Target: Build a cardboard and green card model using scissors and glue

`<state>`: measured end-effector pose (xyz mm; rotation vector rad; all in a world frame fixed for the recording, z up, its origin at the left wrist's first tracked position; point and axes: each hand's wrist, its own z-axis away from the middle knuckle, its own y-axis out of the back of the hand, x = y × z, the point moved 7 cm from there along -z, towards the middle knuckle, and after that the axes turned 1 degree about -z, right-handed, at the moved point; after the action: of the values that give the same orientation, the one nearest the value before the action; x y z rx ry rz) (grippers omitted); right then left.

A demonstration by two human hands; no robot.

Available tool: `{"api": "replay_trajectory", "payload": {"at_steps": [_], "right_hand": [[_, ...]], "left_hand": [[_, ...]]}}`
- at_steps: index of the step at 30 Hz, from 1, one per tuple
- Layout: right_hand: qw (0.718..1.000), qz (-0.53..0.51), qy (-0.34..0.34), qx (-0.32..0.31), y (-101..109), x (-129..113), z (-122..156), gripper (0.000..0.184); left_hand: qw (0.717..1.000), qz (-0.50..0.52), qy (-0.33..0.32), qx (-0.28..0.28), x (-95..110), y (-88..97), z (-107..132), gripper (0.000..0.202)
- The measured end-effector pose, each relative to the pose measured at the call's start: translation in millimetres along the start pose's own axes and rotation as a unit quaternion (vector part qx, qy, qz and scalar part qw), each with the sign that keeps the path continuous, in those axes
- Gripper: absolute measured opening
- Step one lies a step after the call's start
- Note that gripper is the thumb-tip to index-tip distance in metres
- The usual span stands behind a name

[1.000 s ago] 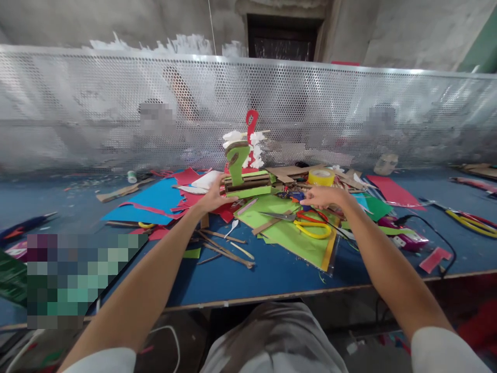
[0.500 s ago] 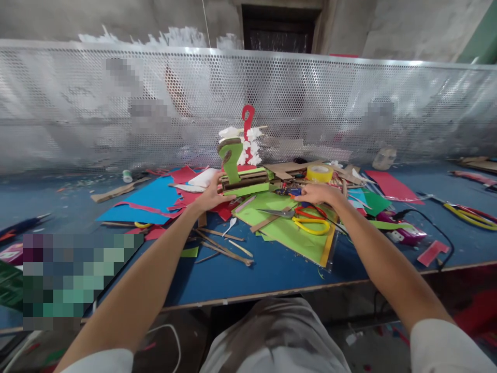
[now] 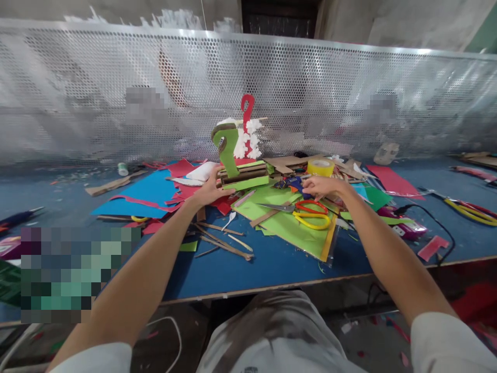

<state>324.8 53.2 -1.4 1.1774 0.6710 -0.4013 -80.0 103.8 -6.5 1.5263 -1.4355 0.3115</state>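
Note:
My left hand (image 3: pixel 212 189) grips the left end of a green craft model (image 3: pixel 248 178), its base made of layered cardboard edged with green paper. A curved green piece stands upright on it, shaped like a hook. My right hand (image 3: pixel 320 186) has its fingers closed round the handle of a blue glue gun (image 3: pixel 297 185) with an orange trigger. Just below lie scissors (image 3: pixel 310 215) with red and yellow handles, on a green sheet (image 3: pixel 287 233). Behind the green model rises a red hooked piece (image 3: pixel 247 111) with white tufts (image 3: pixel 253 140) about it.
Yellow tape (image 3: pixel 320 166) lies behind my right hand. Blue paper (image 3: pixel 135 194) and red scraps spread to the left. Cardboard strips (image 3: pixel 221 241) and a white plastic spoon (image 3: pixel 229 221) are in front. Pliers (image 3: pixel 466 210) and a black cable (image 3: pixel 446 233) lie right. A perforated metal panel (image 3: pixel 272 93) stands behind.
My right hand has shifted slightly right and up, its fingers now lower round the glue gun's handle. The green model has turned slightly in my left hand. The view has tilted down a little.

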Motion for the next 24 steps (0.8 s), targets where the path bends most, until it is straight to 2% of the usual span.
{"api": "replay_trajectory", "payload": {"at_steps": [8, 14, 24], "right_hand": [[0.997, -0.071, 0.005, -0.003, 3.4, 10.6, 0.9, 0.040], [0.994, -0.108, 0.005, -0.015, 0.5, 7.1, 5.0, 0.038], [0.997, -0.065, -0.033, 0.021, -1.5, 9.4, -0.2, 0.044]], "left_hand": [[1.000, -0.004, 0.013, 0.000, -3.2, -0.5, 0.4, 0.089], [1.000, -0.029, 0.006, 0.006, 1.9, 0.8, 1.3, 0.088], [1.000, -0.021, 0.013, 0.003, 7.4, -0.7, 2.6, 0.088]]}}
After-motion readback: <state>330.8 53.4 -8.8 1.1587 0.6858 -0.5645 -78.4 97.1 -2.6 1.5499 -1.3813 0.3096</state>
